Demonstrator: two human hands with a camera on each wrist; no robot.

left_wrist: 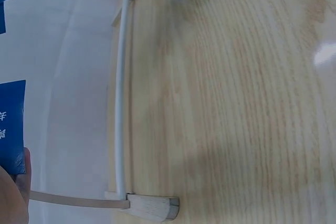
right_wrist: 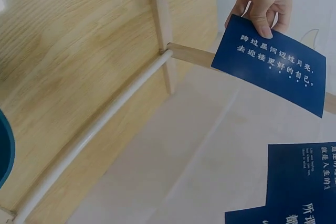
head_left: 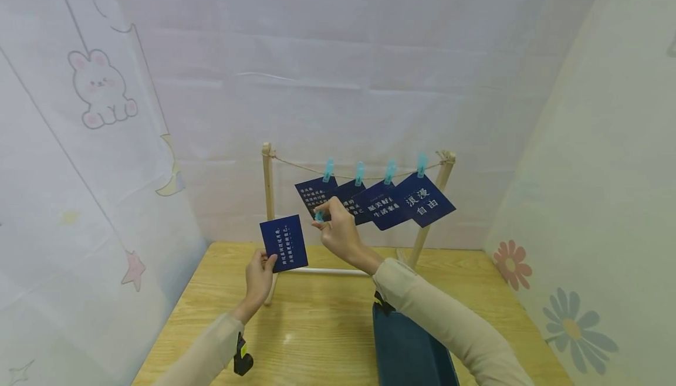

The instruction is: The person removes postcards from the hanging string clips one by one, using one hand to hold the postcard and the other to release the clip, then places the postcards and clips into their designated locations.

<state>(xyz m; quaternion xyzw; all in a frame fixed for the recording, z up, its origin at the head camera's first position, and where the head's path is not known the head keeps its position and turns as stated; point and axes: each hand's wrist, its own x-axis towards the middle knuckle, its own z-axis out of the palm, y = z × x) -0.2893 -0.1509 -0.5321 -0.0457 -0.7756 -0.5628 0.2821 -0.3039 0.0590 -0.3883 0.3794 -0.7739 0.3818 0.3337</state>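
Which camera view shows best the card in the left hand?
The right wrist view: there the card is fully in frame, large and easy to read. The head view frames it fully too, but smaller and turned sideways; the left wrist view shows only part, cut by the left edge.

I have a narrow gap below the twine (head_left: pixel 296 165), between wooden post (head_left: pixel 269 192) and clipped cards (head_left: pixel 389 203) blocking either side.
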